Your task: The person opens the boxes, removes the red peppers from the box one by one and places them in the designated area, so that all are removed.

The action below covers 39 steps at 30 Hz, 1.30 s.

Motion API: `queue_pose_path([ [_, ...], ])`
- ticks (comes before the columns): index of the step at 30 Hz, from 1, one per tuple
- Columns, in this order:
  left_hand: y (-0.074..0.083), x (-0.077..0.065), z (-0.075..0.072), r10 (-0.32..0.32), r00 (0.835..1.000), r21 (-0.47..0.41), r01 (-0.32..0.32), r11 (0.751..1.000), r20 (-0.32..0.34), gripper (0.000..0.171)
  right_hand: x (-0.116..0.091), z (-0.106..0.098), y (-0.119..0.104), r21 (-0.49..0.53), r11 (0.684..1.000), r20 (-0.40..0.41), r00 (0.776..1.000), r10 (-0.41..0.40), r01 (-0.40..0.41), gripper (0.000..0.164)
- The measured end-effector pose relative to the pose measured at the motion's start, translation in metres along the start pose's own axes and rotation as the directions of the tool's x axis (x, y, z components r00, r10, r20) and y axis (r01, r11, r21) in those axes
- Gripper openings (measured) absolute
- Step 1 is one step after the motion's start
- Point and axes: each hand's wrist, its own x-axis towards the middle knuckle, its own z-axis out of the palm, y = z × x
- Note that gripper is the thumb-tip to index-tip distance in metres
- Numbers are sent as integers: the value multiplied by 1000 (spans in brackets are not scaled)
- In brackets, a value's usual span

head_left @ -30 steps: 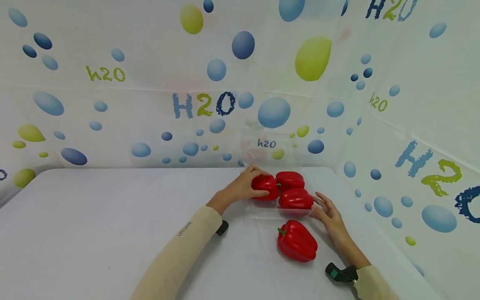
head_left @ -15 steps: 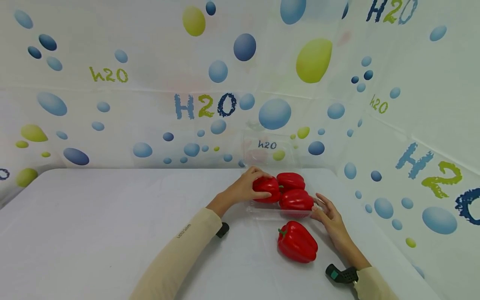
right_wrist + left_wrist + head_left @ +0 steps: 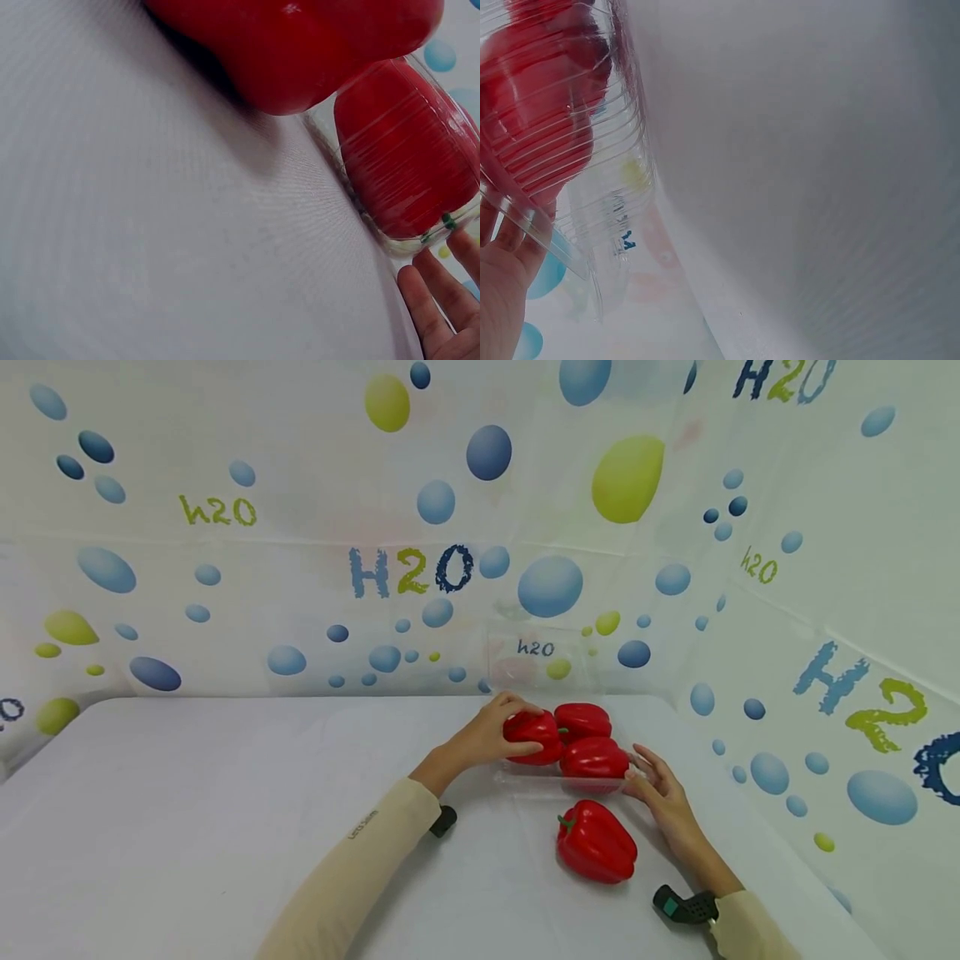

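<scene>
My left hand (image 3: 491, 732) grips a red bell pepper (image 3: 536, 739) at the left side of a clear plastic clamshell container (image 3: 525, 786). Two more red peppers lie in it, one at the back (image 3: 585, 719) and one at the front right (image 3: 596, 757). At the container's right edge, my right hand (image 3: 663, 802) holds the rim between thumb and fingers. Through the ribbed wall (image 3: 626, 120), red peppers show in the left wrist view, with fingers (image 3: 510, 234) at the rim. A loose red pepper (image 3: 597, 843) with a green stem lies in front of the container.
The container's transparent lid (image 3: 528, 664) stands raised at the back, against the printed backdrop (image 3: 300, 602). All this is on a white-covered table (image 3: 225, 810), near its right edge. A dark wrist device (image 3: 684, 906) is on the right wrist.
The pepper in my left hand has shifted slightly right, up against the other two. My right hand stays at the container's edge.
</scene>
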Motion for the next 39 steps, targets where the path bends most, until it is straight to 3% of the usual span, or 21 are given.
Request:
queue_pose_path([
  [26, 12, -11, 2, 89, 995, -30, -90, 995, -36, 49, 0, -1, 1, 0, 1000, -1, 1000, -10, 10, 66],
  [39, 27, -18, 2, 130, 990, -41, -131, 990, -46, 49, -1, 1, -2, -15, 1000, 3, 1000, -2, 2, 68],
])
